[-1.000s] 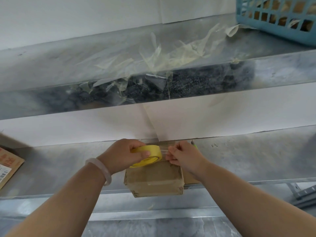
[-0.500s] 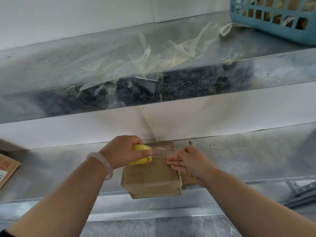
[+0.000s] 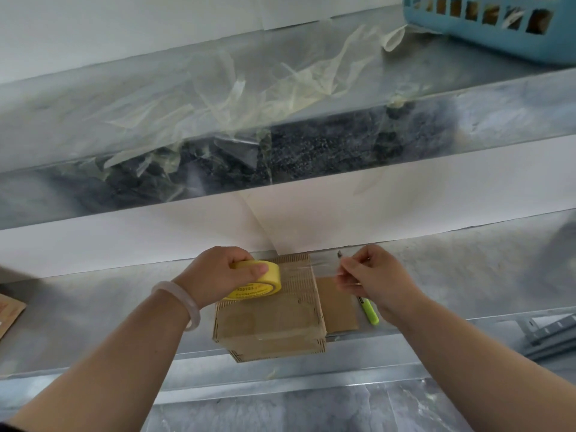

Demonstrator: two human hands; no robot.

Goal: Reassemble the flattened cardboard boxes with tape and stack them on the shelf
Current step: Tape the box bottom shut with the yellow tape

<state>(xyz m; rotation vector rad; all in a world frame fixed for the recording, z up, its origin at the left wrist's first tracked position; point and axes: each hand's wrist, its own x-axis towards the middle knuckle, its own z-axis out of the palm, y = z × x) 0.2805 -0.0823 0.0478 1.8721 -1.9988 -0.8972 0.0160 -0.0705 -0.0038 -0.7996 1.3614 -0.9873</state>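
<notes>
A small brown cardboard box [image 3: 274, 322] stands at the front edge of the grey metal shelf [image 3: 467, 275]. My left hand [image 3: 218, 272] grips a yellow tape roll [image 3: 258, 280] on the box's far top left. My right hand [image 3: 371, 275] pinches the free end of a clear tape strip [image 3: 324, 266] stretched out from the roll across the box's far edge to the right. A flat piece of cardboard [image 3: 339, 304] lies right of the box, under my right hand.
A green-handled cutter [image 3: 369, 311] lies on the shelf by my right wrist. Used tape strips [image 3: 249, 98] litter the upper shelf, where a blue basket [image 3: 498, 23] stands at the right. Another flat cardboard piece [image 3: 9, 313] sits at the far left.
My right hand has moved right, drawing the tape strip out from the roll. The left hand has kept the roll on the box. The camera tilted slightly.
</notes>
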